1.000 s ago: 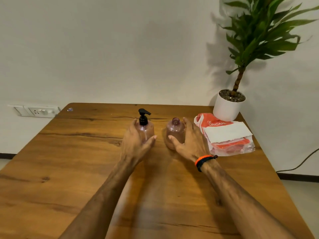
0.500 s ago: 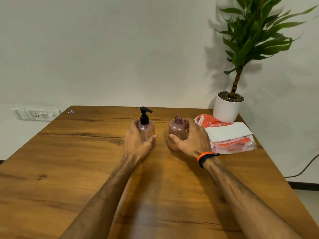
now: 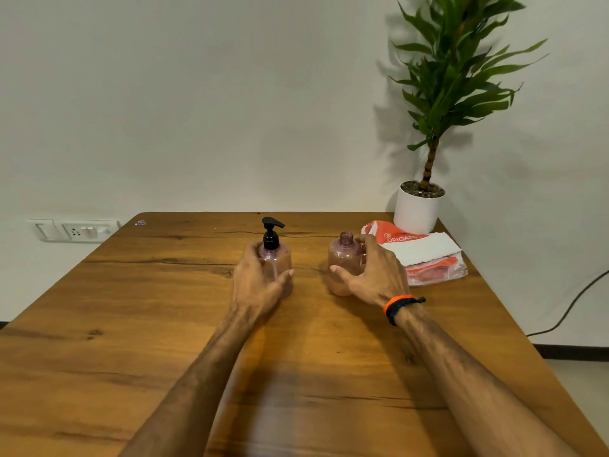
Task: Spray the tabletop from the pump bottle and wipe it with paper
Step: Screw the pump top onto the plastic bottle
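A clear pinkish pump bottle [image 3: 276, 255] with a black pump head stands upright on the wooden tabletop [image 3: 131, 324]. My left hand [image 3: 257, 282] grips its body from the left and front. To its right stands a second pinkish bottle [image 3: 344, 258] with no cap and an open neck. My right hand [image 3: 375, 275] holds that one, with the fingers curled round its far side and the thumb at the front. A folded white paper towel [image 3: 421, 249] lies on an orange paper pack [image 3: 435, 273] at the right.
A potted plant in a white pot [image 3: 417, 209] stands at the table's far right corner, just behind the pack. A wall switchboard [image 3: 74, 229] is at the far left. A black cable [image 3: 573, 305] hangs off to the right.
Both hands have closed round their bottles: the fingers that lay loosely beside them a second ago now wrap them. The bottles stand where they were.
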The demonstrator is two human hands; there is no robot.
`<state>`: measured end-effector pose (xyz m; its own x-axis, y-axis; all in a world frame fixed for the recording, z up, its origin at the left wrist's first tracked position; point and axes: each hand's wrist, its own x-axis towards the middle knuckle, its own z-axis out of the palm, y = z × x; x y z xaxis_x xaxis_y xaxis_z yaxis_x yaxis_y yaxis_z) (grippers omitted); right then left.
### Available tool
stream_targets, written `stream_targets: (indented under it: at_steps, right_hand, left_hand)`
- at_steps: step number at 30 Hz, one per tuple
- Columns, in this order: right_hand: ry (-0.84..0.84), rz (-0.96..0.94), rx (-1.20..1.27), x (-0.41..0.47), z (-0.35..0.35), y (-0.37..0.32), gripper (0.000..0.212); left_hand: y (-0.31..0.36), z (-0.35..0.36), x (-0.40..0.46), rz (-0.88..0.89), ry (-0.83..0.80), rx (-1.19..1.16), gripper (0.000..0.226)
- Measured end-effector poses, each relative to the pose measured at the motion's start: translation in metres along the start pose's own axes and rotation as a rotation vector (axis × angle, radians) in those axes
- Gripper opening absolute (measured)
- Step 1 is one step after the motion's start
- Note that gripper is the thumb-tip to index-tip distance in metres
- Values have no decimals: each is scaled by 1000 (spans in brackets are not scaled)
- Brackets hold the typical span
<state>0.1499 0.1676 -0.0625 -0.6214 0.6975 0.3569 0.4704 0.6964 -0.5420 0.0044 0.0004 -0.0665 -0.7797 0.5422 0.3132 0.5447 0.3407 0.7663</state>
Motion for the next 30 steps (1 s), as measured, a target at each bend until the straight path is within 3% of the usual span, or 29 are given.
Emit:
stream_targets:
  at_steps: [6, 14, 21, 30]
  right_hand:
    - [6, -23, 32, -1, -12, -9, 85]
    - [290, -267, 94, -2, -34, -53, 47]
    - [69, -188, 301, 4, 1, -84, 27]
    - [-90, -222, 455, 23, 46, -93, 34]
  left_hand:
    - [-8, 2, 0, -27, -10, -37, 85]
    - [-27, 3, -10, -98, -4, -139, 88]
    - [-40, -5, -13, -71, 2, -217, 85]
    - [-58, -4, -12, -6, 17, -341, 80]
